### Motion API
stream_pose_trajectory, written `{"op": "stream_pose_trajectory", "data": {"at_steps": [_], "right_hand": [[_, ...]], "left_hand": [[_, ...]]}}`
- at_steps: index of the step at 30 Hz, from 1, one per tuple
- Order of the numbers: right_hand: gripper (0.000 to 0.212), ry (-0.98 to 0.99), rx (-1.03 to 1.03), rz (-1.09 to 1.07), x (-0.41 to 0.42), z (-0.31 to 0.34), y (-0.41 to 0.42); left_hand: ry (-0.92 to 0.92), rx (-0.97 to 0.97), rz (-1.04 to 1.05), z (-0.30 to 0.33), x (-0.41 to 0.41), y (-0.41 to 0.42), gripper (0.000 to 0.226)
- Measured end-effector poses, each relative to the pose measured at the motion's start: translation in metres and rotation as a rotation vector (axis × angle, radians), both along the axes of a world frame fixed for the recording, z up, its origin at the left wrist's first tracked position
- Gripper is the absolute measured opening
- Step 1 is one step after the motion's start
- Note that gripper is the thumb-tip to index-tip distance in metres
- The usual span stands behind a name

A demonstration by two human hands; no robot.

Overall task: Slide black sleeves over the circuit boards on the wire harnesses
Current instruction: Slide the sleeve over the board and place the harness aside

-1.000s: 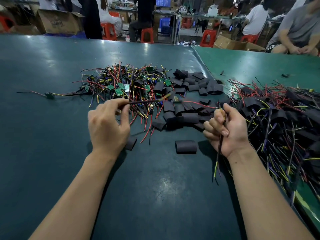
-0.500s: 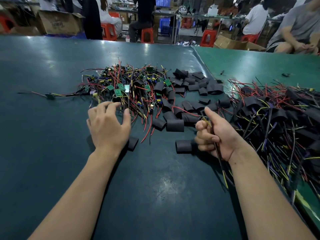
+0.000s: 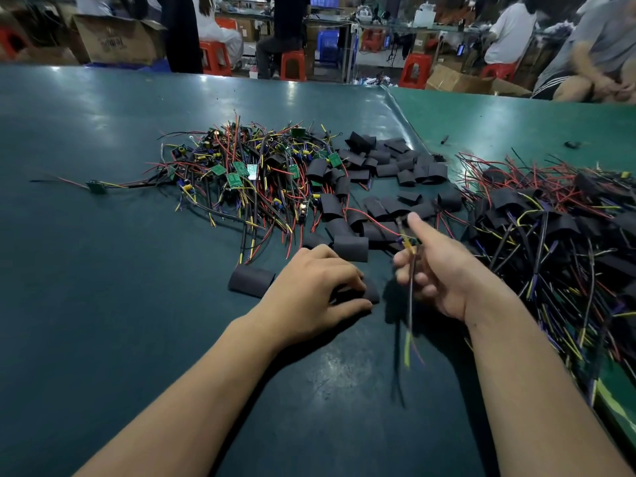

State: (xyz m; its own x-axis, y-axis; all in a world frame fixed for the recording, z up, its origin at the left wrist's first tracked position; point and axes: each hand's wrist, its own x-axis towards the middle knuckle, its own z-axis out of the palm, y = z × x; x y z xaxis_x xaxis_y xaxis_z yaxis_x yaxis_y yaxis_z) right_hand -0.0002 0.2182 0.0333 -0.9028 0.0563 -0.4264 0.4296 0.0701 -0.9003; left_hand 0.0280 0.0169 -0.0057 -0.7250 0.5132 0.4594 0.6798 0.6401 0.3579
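Black sleeve [image 3: 370,293] under left hand [image 3: 309,290], loose sleeves [image 3: 385,187] around.

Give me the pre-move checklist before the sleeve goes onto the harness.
1. Right hand grips a wire harness: ok.
2. Left hand on a black sleeve: ok, fingers curled over it on the table.
3. Sleeve lifted: not ok.
4. Sleeve mouth open: cannot tell, hidden.
5. Circuit board on the held harness visible: cannot tell, blurred.
6. Spare sleeve nearby: ok.
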Motion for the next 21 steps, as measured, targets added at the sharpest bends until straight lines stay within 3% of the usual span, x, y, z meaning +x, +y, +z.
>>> {"op": "stream_pose_trajectory", "data": {"at_steps": [3, 7, 11, 13, 18, 21], "right_hand": [[0.047, 0.064, 0.008, -0.188, -0.003, 0.0, 0.005], [0.051, 0.096, 0.113, -0.109, -0.003, -0.005, -0.001], [0.057, 0.411, 0.05, -0.142, 0.001, 0.002, -0.009], [0.062, 0.469, -0.005, -0.14, 0.002, 0.005, -0.005], [0.079, -0.021, -0.121, -0.008, 0.003, 0.007, 0.002], [0.068, -0.077, -0.15, -0.03, -0.001, 0.003, 0.003]], "left_hand": [[0.04, 0.084, 0.052, 0.001, 0.002, -0.001, 0.021], [0.023, 0.325, 0.199, 0.003, 0.002, -0.008, 0.022], [-0.061, 0.586, 0.293, 0.003, -0.002, -0.013, 0.023], [-0.067, 0.718, 0.342, 0.003, -0.005, -0.015, 0.024], [-0.046, 0.796, 0.351, 0.001, -0.008, -0.017, 0.028], [-0.037, 0.816, 0.341, 0.001, -0.008, -0.016, 0.029]]}}
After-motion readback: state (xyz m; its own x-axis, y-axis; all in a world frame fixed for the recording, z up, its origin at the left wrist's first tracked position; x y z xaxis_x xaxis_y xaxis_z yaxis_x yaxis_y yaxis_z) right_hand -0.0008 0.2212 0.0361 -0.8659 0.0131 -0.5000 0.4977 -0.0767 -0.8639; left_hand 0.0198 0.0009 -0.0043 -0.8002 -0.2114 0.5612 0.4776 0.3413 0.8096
